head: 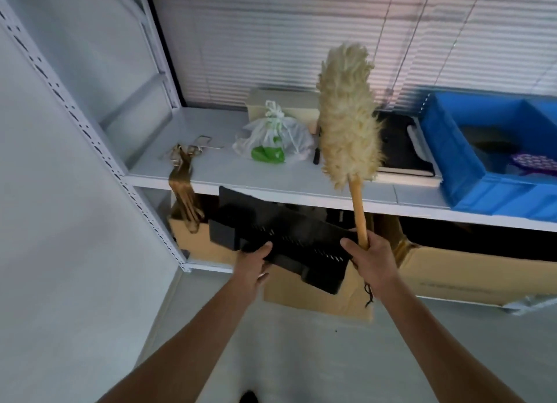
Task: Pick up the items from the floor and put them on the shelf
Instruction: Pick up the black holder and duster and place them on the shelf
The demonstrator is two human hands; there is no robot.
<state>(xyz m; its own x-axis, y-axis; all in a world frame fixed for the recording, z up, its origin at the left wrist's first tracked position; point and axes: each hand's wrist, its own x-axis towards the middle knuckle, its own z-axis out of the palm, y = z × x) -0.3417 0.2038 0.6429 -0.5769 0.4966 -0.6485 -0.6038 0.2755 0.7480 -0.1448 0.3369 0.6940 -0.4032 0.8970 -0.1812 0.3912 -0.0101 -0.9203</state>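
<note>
My right hand (pixel 372 259) grips the wooden handle of a cream wool duster (pixel 346 116), held upright with its fluffy head in front of the white shelf (pixel 211 173). My left hand (pixel 254 265) holds the near edge of a flat black slotted tray (pixel 280 236), tilted just below the shelf's front edge. Both items hang in the air in front of the shelf unit.
On the shelf lie a tied white plastic bag with green contents (pixel 271 137), a tan strap with buckles (pixel 184 176) draped over the edge, a black notebook (pixel 398 143), a beige box (pixel 283 101) and a blue crate (pixel 482 158). Cardboard boxes (pixel 452 270) fill the lower level.
</note>
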